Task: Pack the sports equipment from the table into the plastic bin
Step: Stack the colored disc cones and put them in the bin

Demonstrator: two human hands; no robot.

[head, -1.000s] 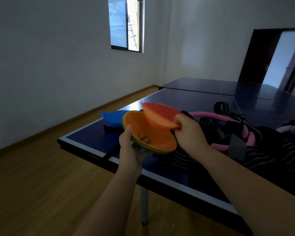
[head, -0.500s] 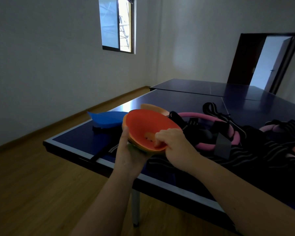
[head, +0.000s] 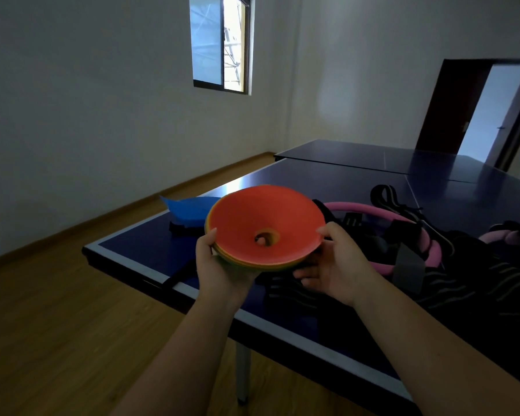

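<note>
Head view showed both hands, left (head: 219,265) and right (head: 336,265), closed on the cones (head: 261,226) at opposite rims; they looked light and flexible.

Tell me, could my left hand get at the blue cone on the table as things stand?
Probably not yet. The left hand is holding the stack of disc cones, which sits in front of the blue cone. Nothing else blocks it once the stack is set down.
</note>
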